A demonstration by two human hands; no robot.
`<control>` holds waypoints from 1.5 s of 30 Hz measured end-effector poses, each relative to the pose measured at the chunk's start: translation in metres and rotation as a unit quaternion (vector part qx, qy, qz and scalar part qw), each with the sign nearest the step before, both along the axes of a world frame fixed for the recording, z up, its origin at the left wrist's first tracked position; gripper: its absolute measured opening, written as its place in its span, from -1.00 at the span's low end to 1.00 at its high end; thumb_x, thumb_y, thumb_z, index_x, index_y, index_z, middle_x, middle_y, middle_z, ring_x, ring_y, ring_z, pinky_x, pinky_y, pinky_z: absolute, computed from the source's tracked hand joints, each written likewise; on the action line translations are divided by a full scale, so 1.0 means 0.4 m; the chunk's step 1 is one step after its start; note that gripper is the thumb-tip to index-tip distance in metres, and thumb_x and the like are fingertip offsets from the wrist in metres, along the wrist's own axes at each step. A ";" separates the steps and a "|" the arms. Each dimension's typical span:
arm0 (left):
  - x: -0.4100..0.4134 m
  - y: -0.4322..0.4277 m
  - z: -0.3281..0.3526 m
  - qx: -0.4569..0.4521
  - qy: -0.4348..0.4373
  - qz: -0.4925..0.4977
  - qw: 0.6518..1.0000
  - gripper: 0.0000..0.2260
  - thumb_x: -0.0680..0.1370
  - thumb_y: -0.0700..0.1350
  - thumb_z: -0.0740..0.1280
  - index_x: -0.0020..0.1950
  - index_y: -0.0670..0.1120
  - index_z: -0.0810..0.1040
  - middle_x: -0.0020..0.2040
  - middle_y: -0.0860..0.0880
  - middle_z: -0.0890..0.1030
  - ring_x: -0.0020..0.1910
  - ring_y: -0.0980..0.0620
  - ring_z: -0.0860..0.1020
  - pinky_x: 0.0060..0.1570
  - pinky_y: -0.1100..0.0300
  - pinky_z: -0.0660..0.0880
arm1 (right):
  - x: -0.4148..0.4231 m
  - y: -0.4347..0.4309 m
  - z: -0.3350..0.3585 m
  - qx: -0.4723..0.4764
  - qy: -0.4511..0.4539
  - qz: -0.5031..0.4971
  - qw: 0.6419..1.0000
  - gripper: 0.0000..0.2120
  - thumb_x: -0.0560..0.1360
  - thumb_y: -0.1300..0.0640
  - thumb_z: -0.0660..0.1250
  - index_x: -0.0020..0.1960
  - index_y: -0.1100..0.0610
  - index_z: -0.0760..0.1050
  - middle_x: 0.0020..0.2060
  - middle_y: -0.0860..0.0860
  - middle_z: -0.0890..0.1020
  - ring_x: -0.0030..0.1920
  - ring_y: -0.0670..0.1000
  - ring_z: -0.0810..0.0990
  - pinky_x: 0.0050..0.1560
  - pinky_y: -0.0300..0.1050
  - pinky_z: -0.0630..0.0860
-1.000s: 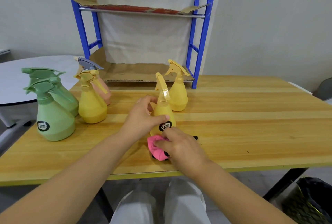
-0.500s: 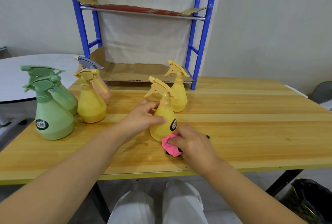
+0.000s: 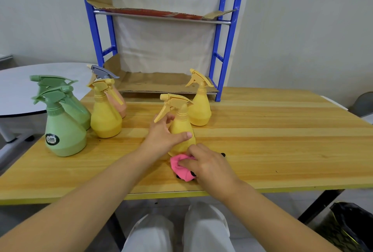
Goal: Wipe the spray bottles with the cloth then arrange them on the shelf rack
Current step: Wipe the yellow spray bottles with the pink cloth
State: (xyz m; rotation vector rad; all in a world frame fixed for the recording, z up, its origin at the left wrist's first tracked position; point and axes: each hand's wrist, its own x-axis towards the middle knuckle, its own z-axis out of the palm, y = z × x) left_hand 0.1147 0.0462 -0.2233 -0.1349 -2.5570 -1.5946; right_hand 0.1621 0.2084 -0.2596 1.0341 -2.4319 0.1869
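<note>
A yellow spray bottle (image 3: 181,122) stands upright on the wooden table (image 3: 262,146), nozzle pointing left. My left hand (image 3: 163,136) grips its body from the left, thumb across the front. My right hand (image 3: 207,163) holds a bunched pink cloth (image 3: 179,166) against the bottle's base. Another yellow bottle (image 3: 199,102) stands behind it near the blue shelf rack (image 3: 224,49). To the left are a third yellow bottle (image 3: 105,116), a pink bottle with a grey head (image 3: 119,102), and two green bottles (image 3: 62,130).
The rack's lower shelf holds brown cardboard (image 3: 161,84); its upper shelf (image 3: 161,14) also carries cardboard. A round white table (image 3: 24,88) is at the left. A black bag (image 3: 351,229) lies on the floor at the lower right.
The held yellow bottle has turned, so its nozzle swung from facing me to pointing left and its label is out of sight. My right hand shifted the cloth along the base.
</note>
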 end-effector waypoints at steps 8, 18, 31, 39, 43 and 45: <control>0.020 -0.022 0.019 0.131 -0.043 -0.130 0.982 -0.54 0.49 -0.29 0.32 0.30 0.11 0.36 0.06 0.13 0.50 -0.05 0.25 0.47 -0.20 0.52 0.41 | -0.009 0.045 0.007 -0.013 0.007 -0.022 1.000 -0.74 0.29 0.32 0.39 -0.08 0.07 0.64 -0.23 0.01 0.51 -0.24 0.05 0.49 -0.52 -0.20 0.39; 0.011 -0.027 0.015 0.027 0.029 -0.067 0.997 -0.63 0.31 -0.08 0.55 0.07 0.00 0.55 -0.01 0.02 0.46 -0.02 0.10 0.48 -0.07 0.26 0.44 | -0.001 0.009 -0.003 -0.028 0.049 -0.030 0.998 -0.67 0.36 0.22 0.11 -0.14 0.08 0.65 -0.26 0.00 0.50 -0.22 -0.02 0.35 -0.51 -0.25 0.31; 0.004 -0.023 0.030 -0.010 0.029 -0.027 0.999 -0.58 0.38 0.01 0.49 0.18 -0.07 0.51 0.06 0.01 0.60 0.04 0.05 0.55 0.07 0.08 0.52 | 0.017 0.046 -0.016 -0.154 0.028 0.040 0.987 -0.51 0.18 0.28 0.55 0.06 0.03 0.55 -0.07 0.00 0.51 -0.10 0.04 0.52 -0.42 -0.08 0.50; 0.008 -0.003 0.085 0.290 -0.195 0.042 0.936 -0.71 0.46 0.10 0.38 0.03 -0.08 0.50 0.02 -0.10 0.60 -0.04 -0.06 0.58 -0.31 0.07 0.53 | 0.024 0.106 0.003 -0.343 0.050 -0.018 0.938 -0.71 0.34 0.19 0.40 0.05 0.09 0.62 -0.03 -0.04 0.51 -0.05 -0.01 0.53 -0.20 -0.13 0.53; 0.013 0.028 0.079 0.307 -0.238 0.037 0.920 -0.70 0.45 0.14 0.37 0.00 -0.05 0.50 -0.04 -0.10 0.58 -0.14 -0.06 0.58 -0.40 0.10 0.50 | 0.022 0.076 0.038 -0.417 0.055 -0.025 0.907 -0.70 0.33 0.24 0.44 0.07 0.17 0.62 -0.03 -0.09 0.48 -0.02 -0.06 0.49 -0.13 -0.20 0.51; 0.016 0.044 0.080 0.322 -0.249 0.040 0.913 -0.70 0.46 0.15 0.35 0.00 -0.06 0.51 -0.07 -0.09 0.58 -0.18 -0.04 0.57 -0.39 0.09 0.49 | 0.017 0.058 0.052 -0.406 0.074 -0.020 0.910 -0.71 0.37 0.20 0.42 0.09 0.18 0.62 -0.02 -0.12 0.44 -0.02 -0.05 0.48 -0.13 -0.21 0.50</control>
